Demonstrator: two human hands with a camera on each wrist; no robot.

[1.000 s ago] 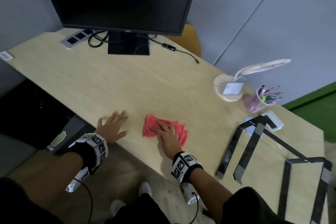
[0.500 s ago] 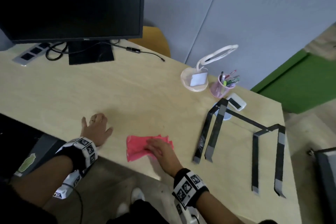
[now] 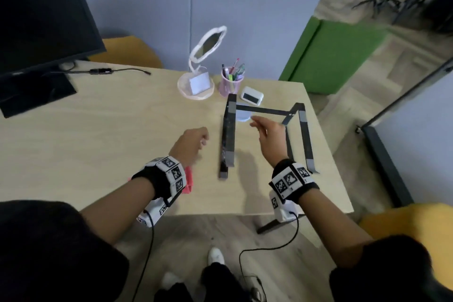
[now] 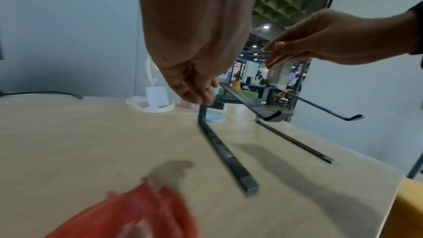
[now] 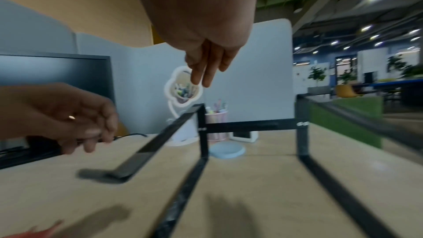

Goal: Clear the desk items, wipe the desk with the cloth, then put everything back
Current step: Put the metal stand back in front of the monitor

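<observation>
The red cloth lies on the wooden desk near its front edge, mostly hidden under my left wrist; it also shows blurred in the left wrist view. A black metal laptop stand stands on the desk's right part. My left hand hovers just left of the stand's left rail, fingers loosely curled and holding nothing. My right hand hovers over the stand between its rails, fingers stretched forward, touching nothing.
Behind the stand are a white cloud-shaped mirror on a round base, a pink pen cup, a white clock and a pale blue disc. A black monitor with cables stands at the left. The desk's right edge lies just past the stand.
Both hands have lifted off the desk and the cloth and moved right to the stand. The cloth stays near the front edge. The head view has swung right.
</observation>
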